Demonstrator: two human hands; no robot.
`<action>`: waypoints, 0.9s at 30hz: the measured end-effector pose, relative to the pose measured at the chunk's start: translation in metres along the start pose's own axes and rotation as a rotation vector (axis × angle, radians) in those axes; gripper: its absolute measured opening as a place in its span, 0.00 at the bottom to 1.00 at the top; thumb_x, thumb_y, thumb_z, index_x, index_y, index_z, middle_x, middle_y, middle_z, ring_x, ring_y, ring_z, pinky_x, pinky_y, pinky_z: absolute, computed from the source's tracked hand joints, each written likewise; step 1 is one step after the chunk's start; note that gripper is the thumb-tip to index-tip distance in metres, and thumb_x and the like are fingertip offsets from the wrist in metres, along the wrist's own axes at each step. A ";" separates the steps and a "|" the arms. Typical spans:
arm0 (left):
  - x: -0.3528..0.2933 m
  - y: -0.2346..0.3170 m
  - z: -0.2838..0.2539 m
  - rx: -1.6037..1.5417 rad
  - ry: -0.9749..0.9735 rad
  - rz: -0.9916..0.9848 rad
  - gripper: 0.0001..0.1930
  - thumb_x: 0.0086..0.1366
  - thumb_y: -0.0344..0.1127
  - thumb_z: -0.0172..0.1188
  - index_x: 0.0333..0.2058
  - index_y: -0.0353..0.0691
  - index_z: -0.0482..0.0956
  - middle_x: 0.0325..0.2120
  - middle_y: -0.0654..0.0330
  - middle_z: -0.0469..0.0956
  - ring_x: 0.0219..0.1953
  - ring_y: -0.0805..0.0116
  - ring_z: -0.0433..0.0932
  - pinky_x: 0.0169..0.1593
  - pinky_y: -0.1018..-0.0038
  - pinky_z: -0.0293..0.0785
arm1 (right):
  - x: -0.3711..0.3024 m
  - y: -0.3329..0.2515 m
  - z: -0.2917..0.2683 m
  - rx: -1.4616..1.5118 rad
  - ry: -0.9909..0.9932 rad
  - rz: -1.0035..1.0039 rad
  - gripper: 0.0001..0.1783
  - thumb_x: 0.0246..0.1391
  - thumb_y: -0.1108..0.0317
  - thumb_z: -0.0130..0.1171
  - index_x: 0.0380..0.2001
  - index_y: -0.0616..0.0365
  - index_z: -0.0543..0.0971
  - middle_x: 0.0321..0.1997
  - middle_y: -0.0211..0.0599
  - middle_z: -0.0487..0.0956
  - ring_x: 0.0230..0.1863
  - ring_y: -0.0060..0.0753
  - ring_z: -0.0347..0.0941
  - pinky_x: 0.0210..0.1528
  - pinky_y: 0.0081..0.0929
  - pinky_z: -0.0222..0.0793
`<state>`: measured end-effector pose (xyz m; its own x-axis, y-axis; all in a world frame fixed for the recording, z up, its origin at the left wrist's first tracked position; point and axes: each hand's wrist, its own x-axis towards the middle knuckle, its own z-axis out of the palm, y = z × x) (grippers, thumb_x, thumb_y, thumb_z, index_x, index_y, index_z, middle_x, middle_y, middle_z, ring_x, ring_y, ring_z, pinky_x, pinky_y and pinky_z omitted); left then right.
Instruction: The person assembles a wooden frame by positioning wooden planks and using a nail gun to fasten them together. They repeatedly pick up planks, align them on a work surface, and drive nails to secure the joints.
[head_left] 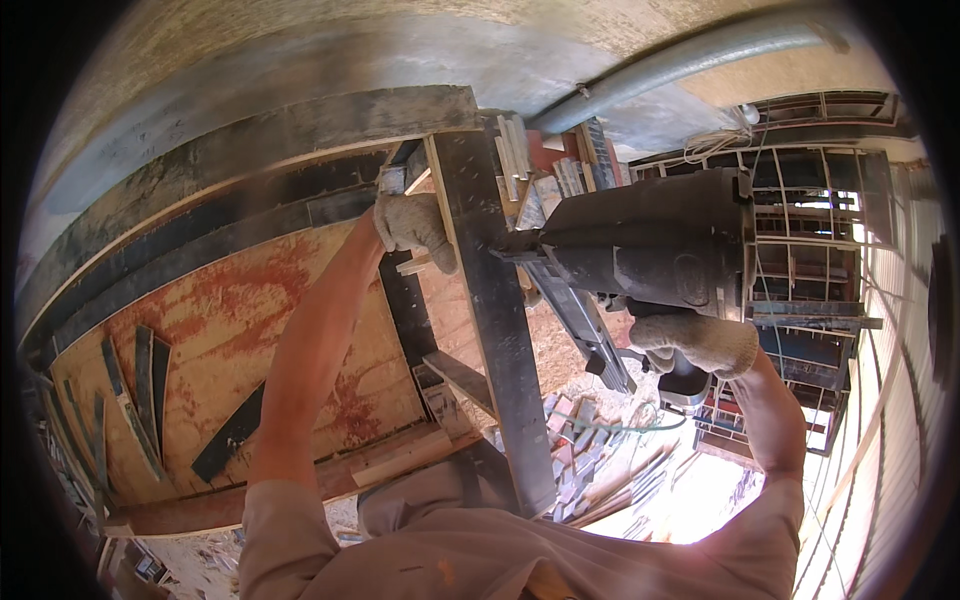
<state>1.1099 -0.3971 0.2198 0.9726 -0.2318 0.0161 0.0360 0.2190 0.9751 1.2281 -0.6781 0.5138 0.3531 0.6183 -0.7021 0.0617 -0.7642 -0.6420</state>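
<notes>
A large black nail gun [650,240] lies sideways in my gloved right hand [690,340], its fingers wrapped round the handle. Its narrow nose touches or nearly touches a long dark board [490,320] that runs down the middle. The slanted nail magazine [580,320] reaches down from the nose. On the board's left side, near its upper end, my gloved left hand [415,230] is closed against the board's edge. Some of its fingers are hidden. A thick dark plank [250,140] meets the board at the top.
Several dark wood strips [150,390] lie on a stained plywood sheet [260,300] at the left. Scrap wood [580,460] covers the ground below the gun. A green hose [640,428] crosses it. Stacked racks [810,250] stand at the right, and a grey pipe [690,70] runs above.
</notes>
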 end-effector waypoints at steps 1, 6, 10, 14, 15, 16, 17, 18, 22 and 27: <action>0.006 0.001 0.004 0.016 0.028 0.000 0.37 0.40 0.32 0.85 0.53 0.37 0.83 0.49 0.57 0.84 0.51 0.65 0.78 0.54 0.68 0.74 | 0.000 -0.014 0.004 -0.017 0.001 0.060 0.05 0.55 0.82 0.62 0.29 0.61 0.77 0.18 0.31 0.73 0.16 0.23 0.69 0.18 0.24 0.62; -0.073 -0.076 0.055 0.118 0.714 0.047 0.38 0.48 0.30 0.79 0.61 0.40 0.76 0.58 0.55 0.79 0.58 0.62 0.76 0.61 0.67 0.71 | 0.020 -0.014 0.003 -0.451 0.011 0.132 0.07 0.59 0.70 0.60 0.28 0.60 0.80 0.19 0.26 0.72 0.18 0.19 0.68 0.22 0.22 0.64; -0.181 -0.154 0.167 0.677 1.044 -0.660 0.42 0.56 0.43 0.72 0.69 0.45 0.65 0.68 0.50 0.66 0.70 0.51 0.64 0.71 0.57 0.61 | 0.032 0.031 -0.014 -0.186 0.028 -0.014 0.11 0.53 0.72 0.60 0.17 0.57 0.74 0.15 0.28 0.67 0.14 0.25 0.66 0.20 0.26 0.65; -0.276 -0.179 0.231 1.103 1.039 -1.141 0.46 0.61 0.49 0.68 0.73 0.44 0.57 0.73 0.51 0.58 0.75 0.49 0.53 0.75 0.52 0.50 | 0.033 0.035 -0.011 -0.266 0.017 -0.130 0.13 0.54 0.70 0.59 0.17 0.56 0.71 0.16 0.29 0.66 0.16 0.25 0.66 0.20 0.27 0.65; -0.298 -0.178 0.233 1.184 0.982 -1.259 0.46 0.62 0.49 0.67 0.74 0.42 0.55 0.73 0.51 0.57 0.75 0.49 0.52 0.76 0.50 0.47 | 0.030 0.028 0.001 -0.262 -0.014 -0.128 0.14 0.55 0.70 0.58 0.17 0.55 0.70 0.16 0.28 0.66 0.17 0.23 0.66 0.22 0.26 0.64; -0.314 -0.181 0.230 1.263 0.924 -1.351 0.46 0.64 0.49 0.66 0.74 0.41 0.53 0.73 0.52 0.56 0.75 0.50 0.51 0.76 0.48 0.44 | 0.022 0.019 0.008 -0.265 -0.024 -0.125 0.15 0.57 0.69 0.56 0.16 0.53 0.68 0.17 0.27 0.65 0.19 0.21 0.65 0.23 0.25 0.63; -0.336 -0.182 0.225 1.255 0.948 -1.340 0.46 0.62 0.50 0.67 0.73 0.41 0.56 0.71 0.51 0.59 0.74 0.49 0.55 0.76 0.51 0.48 | 0.025 0.018 0.007 -0.248 -0.039 -0.046 0.14 0.56 0.66 0.58 0.19 0.56 0.72 0.17 0.27 0.66 0.19 0.22 0.67 0.24 0.26 0.65; -0.344 -0.187 0.211 1.256 0.968 -1.279 0.45 0.60 0.50 0.67 0.72 0.41 0.59 0.69 0.50 0.62 0.72 0.49 0.59 0.75 0.53 0.51 | 0.009 0.014 0.011 -0.209 -0.143 -0.246 0.13 0.56 0.65 0.59 0.19 0.57 0.73 0.17 0.28 0.67 0.20 0.22 0.68 0.24 0.26 0.66; -0.354 -0.144 0.164 1.011 0.890 -1.031 0.36 0.57 0.43 0.70 0.63 0.40 0.70 0.59 0.48 0.72 0.63 0.48 0.71 0.66 0.57 0.67 | -0.009 0.023 0.031 -0.083 -0.134 -0.429 0.12 0.55 0.67 0.61 0.20 0.60 0.75 0.16 0.30 0.68 0.17 0.26 0.68 0.23 0.29 0.69; -0.353 0.006 0.150 0.859 1.220 -0.258 0.32 0.52 0.30 0.73 0.57 0.38 0.73 0.50 0.52 0.77 0.54 0.53 0.78 0.57 0.61 0.76 | -0.013 -0.004 0.078 -0.344 0.233 -0.166 0.06 0.53 0.74 0.60 0.24 0.63 0.77 0.16 0.32 0.71 0.14 0.27 0.70 0.17 0.27 0.66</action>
<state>0.7325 -0.4560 0.2529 0.5657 0.8223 0.0621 0.5084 -0.4071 0.7588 1.1506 -0.6690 0.5011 0.5106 0.7099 -0.4850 0.4284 -0.6992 -0.5724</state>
